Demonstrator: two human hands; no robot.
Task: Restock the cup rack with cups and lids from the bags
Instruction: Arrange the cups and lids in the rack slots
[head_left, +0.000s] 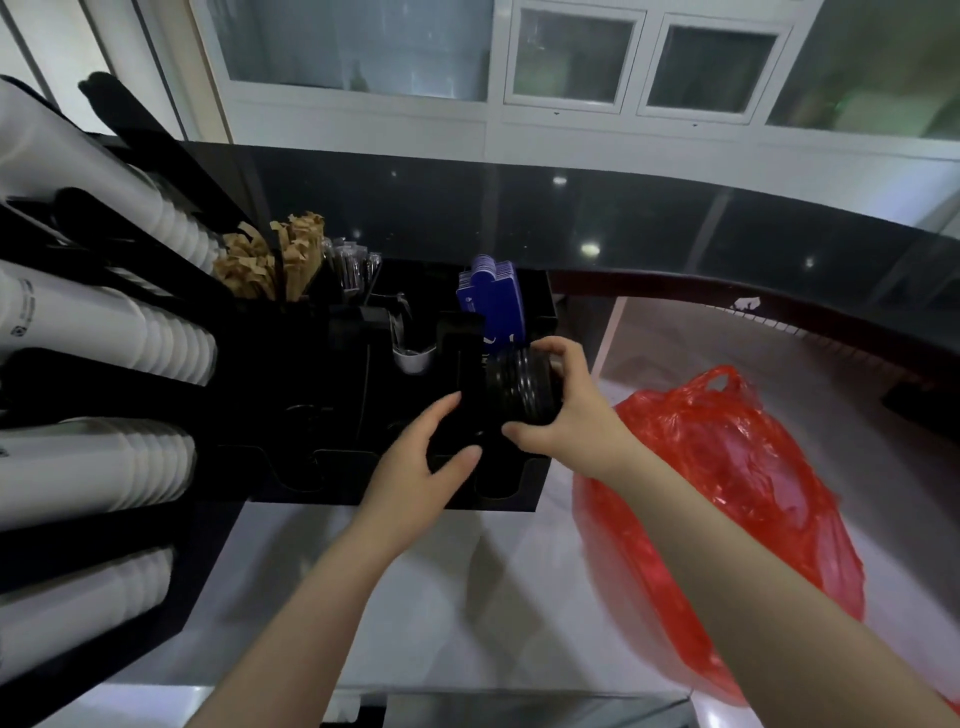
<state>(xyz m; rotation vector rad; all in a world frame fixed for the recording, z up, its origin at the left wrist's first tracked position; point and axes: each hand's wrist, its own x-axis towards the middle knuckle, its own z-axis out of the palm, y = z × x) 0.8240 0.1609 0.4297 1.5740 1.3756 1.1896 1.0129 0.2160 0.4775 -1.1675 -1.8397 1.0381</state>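
Note:
My right hand (576, 410) grips a stack of black lids (522, 384), held on edge over the right end of the black organizer (363, 478). My left hand (421, 462) reaches into the compartment just left of the lids, fingers straight, thumb out, holding nothing. At the far left, the black cup rack (104, 395) holds several rows of white cups (104, 332) lying on their sides. A red plastic bag (727, 499) lies on the counter to the right of my right forearm.
The organizer's back bins hold brown paper packets (275, 260), wrapped stirrers (350, 270), blue cards (491, 301) and a small white cup (413, 358). A dark glass ledge (623, 223) curves behind. The grey counter (467, 597) stretches toward me.

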